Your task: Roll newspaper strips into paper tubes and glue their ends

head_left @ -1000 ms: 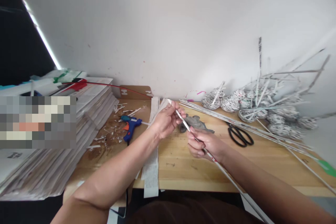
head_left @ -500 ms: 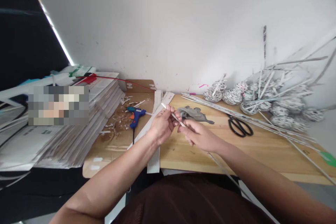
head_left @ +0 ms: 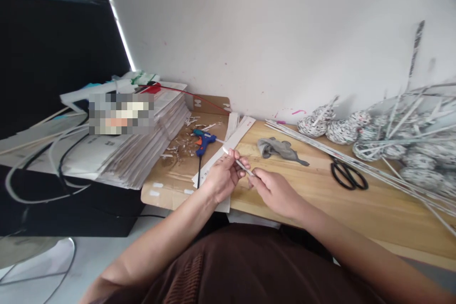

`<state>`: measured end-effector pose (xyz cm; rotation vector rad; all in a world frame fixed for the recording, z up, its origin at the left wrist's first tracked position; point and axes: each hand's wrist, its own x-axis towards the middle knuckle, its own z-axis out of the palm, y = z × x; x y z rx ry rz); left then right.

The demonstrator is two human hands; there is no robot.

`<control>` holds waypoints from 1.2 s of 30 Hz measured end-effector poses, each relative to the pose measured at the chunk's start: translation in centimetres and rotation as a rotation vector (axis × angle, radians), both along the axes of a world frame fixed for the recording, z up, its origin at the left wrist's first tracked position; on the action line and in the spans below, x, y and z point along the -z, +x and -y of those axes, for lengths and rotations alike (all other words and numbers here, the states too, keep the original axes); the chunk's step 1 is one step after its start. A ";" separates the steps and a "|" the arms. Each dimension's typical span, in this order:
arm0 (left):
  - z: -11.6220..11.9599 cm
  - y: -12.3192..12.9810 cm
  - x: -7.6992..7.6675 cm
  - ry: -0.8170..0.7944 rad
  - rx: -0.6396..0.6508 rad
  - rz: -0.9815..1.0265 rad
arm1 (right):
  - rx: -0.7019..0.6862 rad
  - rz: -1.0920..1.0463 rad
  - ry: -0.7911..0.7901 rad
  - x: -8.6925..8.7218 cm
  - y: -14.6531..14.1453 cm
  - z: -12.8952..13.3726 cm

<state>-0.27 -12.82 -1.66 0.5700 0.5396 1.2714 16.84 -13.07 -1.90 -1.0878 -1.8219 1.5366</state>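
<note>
Between both hands is a thin rolled paper stick point(head_left: 242, 165), slanting from upper left down to the right. My left hand point(head_left: 225, 175) pinches it near its pale upper tip, the other fingers loosely curled. Lower down, my right hand point(head_left: 274, 190) is closed around the same stick. Just beyond the left hand lie white paper strips point(head_left: 238, 134) and a blue glue gun point(head_left: 204, 142) with its black cord. A grey glove point(head_left: 280, 148) rests on the wooden table behind the right hand.
Black-handled scissors point(head_left: 348, 173) and a bundle of long paper sticks point(head_left: 309, 141) lie to the right, by several woven paper balls point(head_left: 317, 121). At left stands a tall paper stack point(head_left: 149, 152). Paper scraps point(head_left: 180, 145) litter a cardboard sheet point(head_left: 164, 190).
The view has turned left, so the table items appear farther right. Both hands still grip the stick, and the right hand sits slightly farther from the left.
</note>
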 end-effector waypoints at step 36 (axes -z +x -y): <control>1.3 -2.8 0.3 -0.058 -0.075 -0.017 | -0.193 -0.130 -0.294 0.0 -2.2 0.5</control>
